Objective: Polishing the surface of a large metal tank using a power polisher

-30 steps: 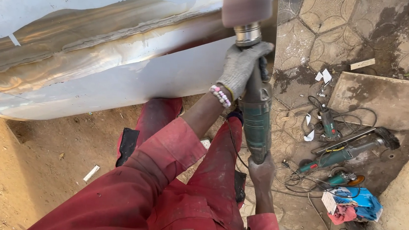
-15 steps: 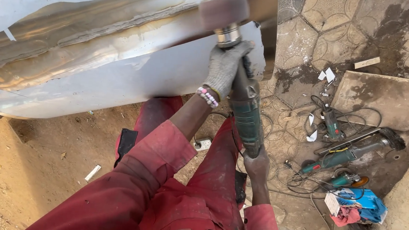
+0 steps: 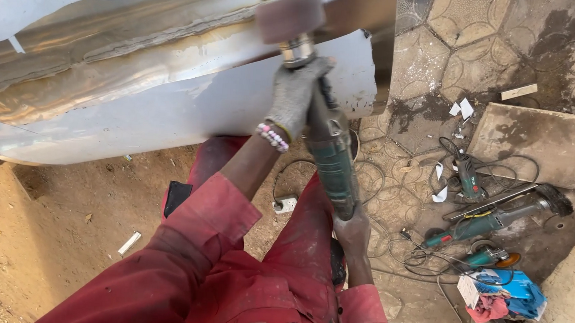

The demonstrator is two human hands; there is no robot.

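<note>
We clench both hands on the green power tool (image 3: 332, 154), left grip (image 3: 292, 94) nearer its drum (image 3: 290, 13) pressed on the metal seam (image 3: 141, 30) above, right grip (image 3: 352, 230) at the tail below

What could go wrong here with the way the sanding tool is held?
The left hand, gloved, grips just behind the spinning drum; a slip could bring fingers onto it. The right hand looks bare, so grit might hurt it. Loose cables on the ground by the legs could snag or trip.
</note>
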